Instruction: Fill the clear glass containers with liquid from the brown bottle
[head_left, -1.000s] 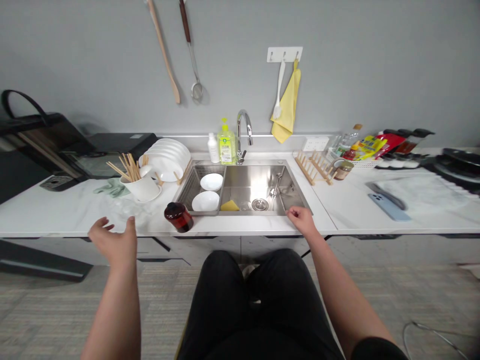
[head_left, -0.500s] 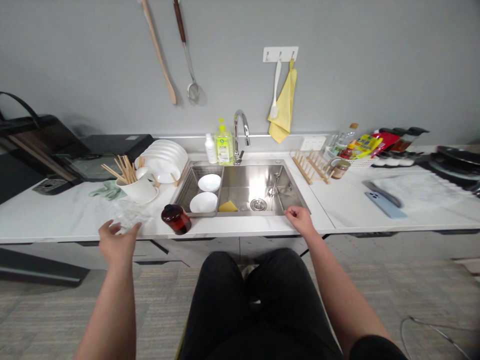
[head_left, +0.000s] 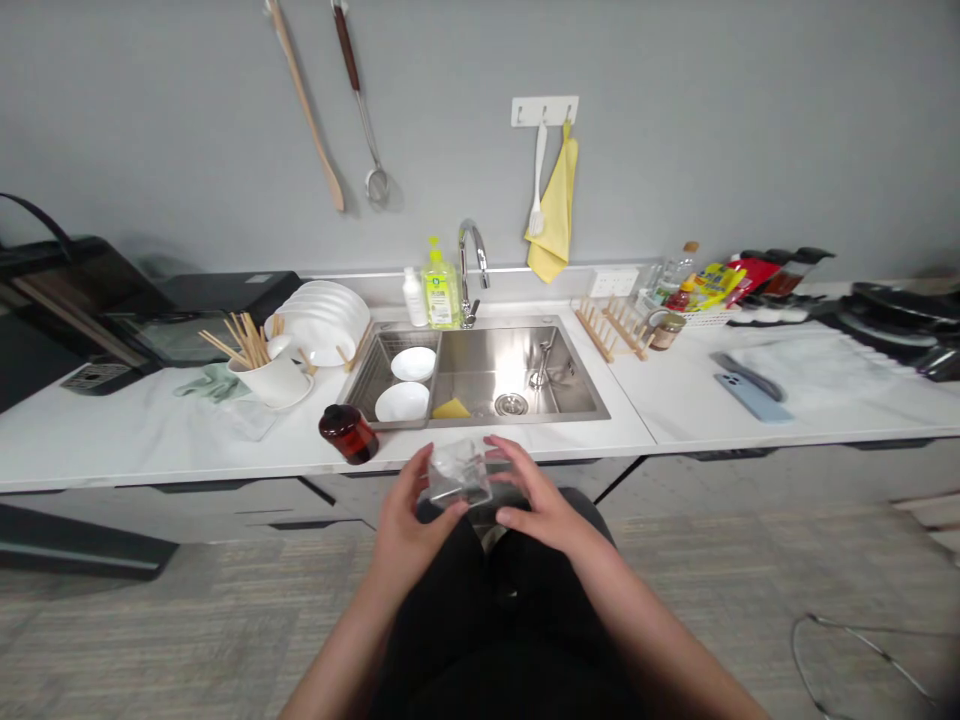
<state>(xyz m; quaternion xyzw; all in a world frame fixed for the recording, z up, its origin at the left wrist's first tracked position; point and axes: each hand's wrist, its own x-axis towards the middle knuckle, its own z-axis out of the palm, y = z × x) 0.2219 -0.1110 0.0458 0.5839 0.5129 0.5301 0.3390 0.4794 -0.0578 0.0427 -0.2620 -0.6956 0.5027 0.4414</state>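
In front of the counter's edge, above my lap, my left hand (head_left: 415,515) grips a see-through, crinkly, box-shaped plastic packet (head_left: 459,475) by its left side, thumb at the front. What the packet contains cannot be made out. My right hand (head_left: 536,497) is at the packet's right side with its fingers spread; whether the fingertips touch the plastic is unclear. A brown bottle with a black lid (head_left: 349,434) stands on the counter just beyond my left hand. Another flat clear plastic piece (head_left: 253,420) lies farther left on the counter.
The steel sink (head_left: 517,375) holds two white bowls (head_left: 403,402) in a rack and a yellow sponge (head_left: 451,409). To its left are white plates (head_left: 322,320) and a chopstick holder (head_left: 271,382). A phone (head_left: 752,397) lies right, near a wooden rack (head_left: 611,328).
My left hand has come from the left end of the counter to the middle with the clear plastic packet. My right hand has left the sink's edge and moved beside it.
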